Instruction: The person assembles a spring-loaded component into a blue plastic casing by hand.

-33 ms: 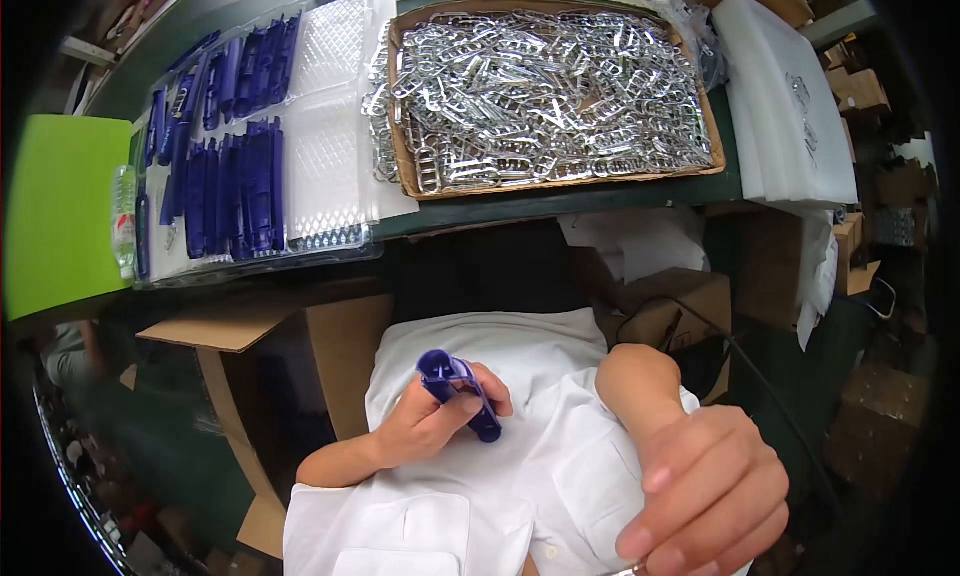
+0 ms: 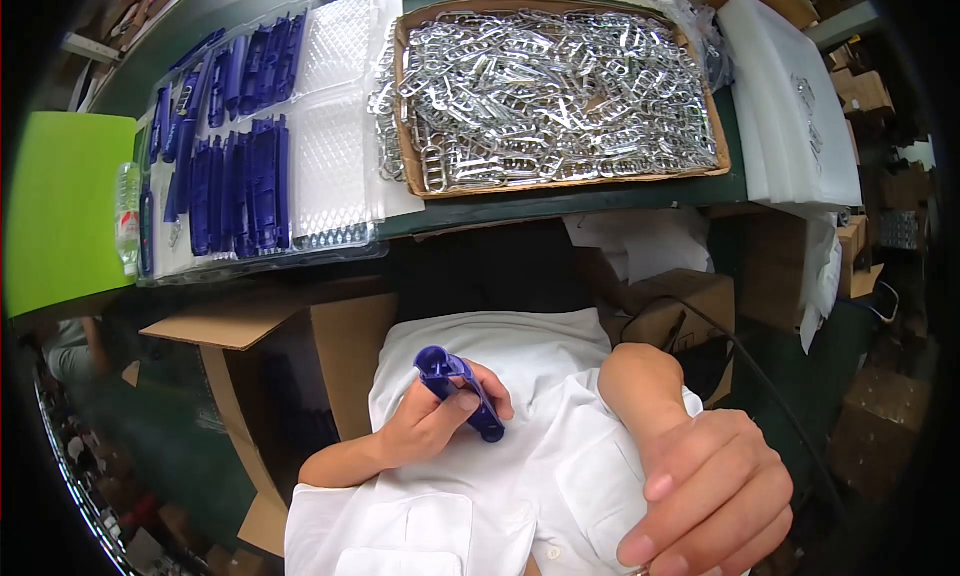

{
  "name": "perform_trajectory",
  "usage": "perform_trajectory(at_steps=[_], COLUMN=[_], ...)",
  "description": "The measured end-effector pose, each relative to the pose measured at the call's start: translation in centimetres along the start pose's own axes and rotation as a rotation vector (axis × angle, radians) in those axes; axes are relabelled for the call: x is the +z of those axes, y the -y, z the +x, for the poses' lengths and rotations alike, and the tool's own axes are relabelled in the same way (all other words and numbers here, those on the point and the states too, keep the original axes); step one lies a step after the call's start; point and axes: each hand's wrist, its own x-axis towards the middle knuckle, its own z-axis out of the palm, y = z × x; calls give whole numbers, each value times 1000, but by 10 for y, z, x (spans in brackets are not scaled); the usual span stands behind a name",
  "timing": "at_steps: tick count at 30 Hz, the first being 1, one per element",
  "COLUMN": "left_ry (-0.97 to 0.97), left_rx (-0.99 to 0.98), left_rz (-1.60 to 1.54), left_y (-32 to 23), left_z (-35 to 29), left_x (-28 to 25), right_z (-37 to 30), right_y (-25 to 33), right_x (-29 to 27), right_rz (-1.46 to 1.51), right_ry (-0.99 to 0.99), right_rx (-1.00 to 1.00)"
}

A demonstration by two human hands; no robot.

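Observation:
My left hand (image 2: 440, 416) is wrapped round a dark blue, hollow plastic part (image 2: 437, 364), long and tube-like. It is held tilted in front of my white shirt, its open end up and to the left. At the lower right, close to the camera, my right hand (image 2: 710, 496) has its fingers bent and pressed together in a pinch. Only a tiny shiny sliver shows below those fingertips at the picture's lower edge, too little to name. The two hands are well apart.
On the green table stands a cardboard tray (image 2: 720, 166) heaped with metal clips (image 2: 560, 96). Left of it, a clear plastic tray (image 2: 335, 196) bears several blue parts (image 2: 255, 186), near a bottle (image 2: 127, 221). White foam sheets (image 2: 790, 106) lie right. An open carton (image 2: 350, 366) sits below.

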Motion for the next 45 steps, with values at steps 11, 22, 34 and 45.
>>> perform_trajectory(at_steps=[11, 22, 34, 45], left_ry=[38, -89, -265, -294], left_rx=[-84, -95, -14, -37], left_rz=[-179, -193, -245, 51], left_y=[12, 12, 3, -8], left_z=[-4, 5, 18, 23], left_x=[11, 2, -13, -8], right_z=[15, 0, -46, -49], right_y=[1, -7, -101, -109], right_x=[-19, -20, -18, -9], right_rz=[259, 459, -97, -458], right_ry=[275, 293, -183, 40], right_rx=[174, 322, 783, 734])
